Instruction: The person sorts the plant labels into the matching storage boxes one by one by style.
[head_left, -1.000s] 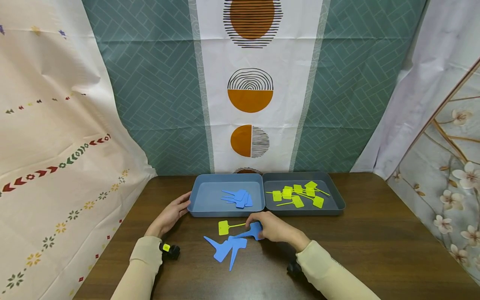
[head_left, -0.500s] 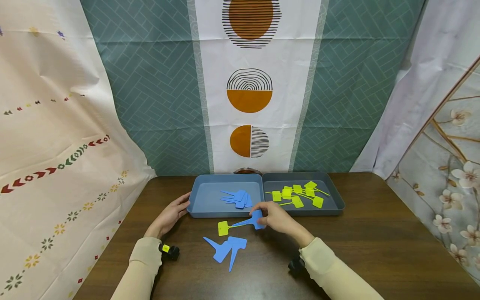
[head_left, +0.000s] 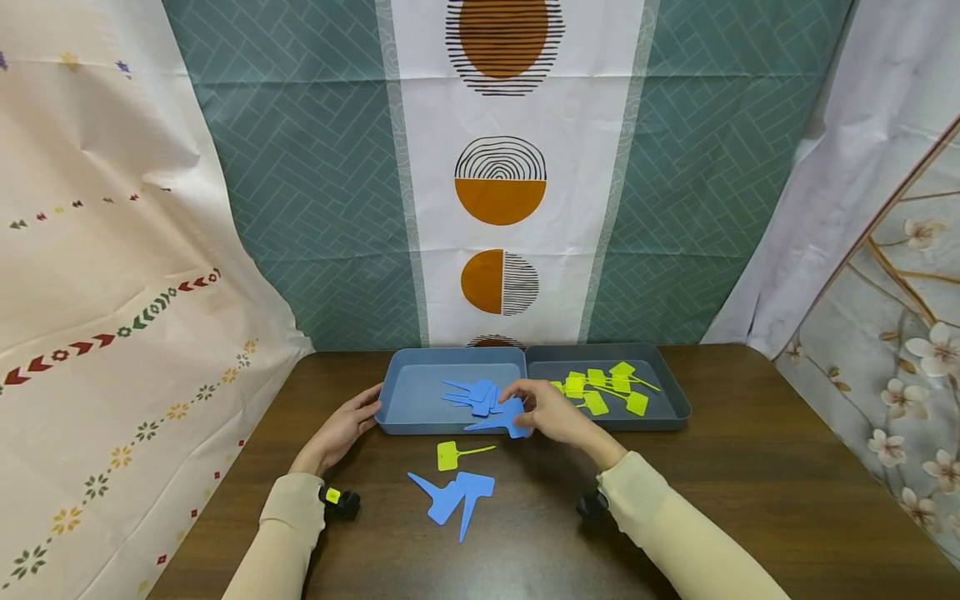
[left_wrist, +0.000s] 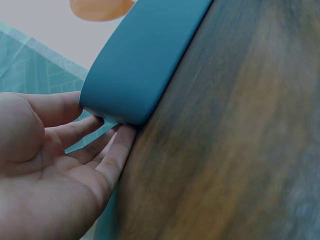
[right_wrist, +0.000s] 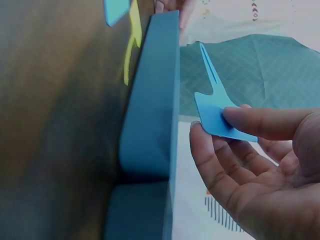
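In my right hand (head_left: 557, 414), a blue T-shaped plant label (right_wrist: 214, 114) is pinched between thumb and fingers. It hangs over the front right part of the blue tray (head_left: 420, 427), its pointed stem facing left. Several blue labels (head_left: 480, 395) lie inside that tray. My left hand (head_left: 345, 431) touches the tray's left end with fairly straight fingertips, as the left wrist view shows at the tray corner (left_wrist: 125, 75). On the table before the tray lie a yellow plant label (head_left: 447, 456) and two overlapping blue plant labels (head_left: 446, 502).
A dark grey tray (head_left: 678, 412) stands against the blue tray's right side and holds several yellow labels (head_left: 595, 403). Both trays sit near the back edge of the brown wooden table (head_left: 750, 467). Patterned cloths (head_left: 315, 208) hang behind and at the sides.
My right hand has lifted the blue label from the table near the yellow one and carried it away from me, over the blue tray. The left hand has stayed at the tray's end.
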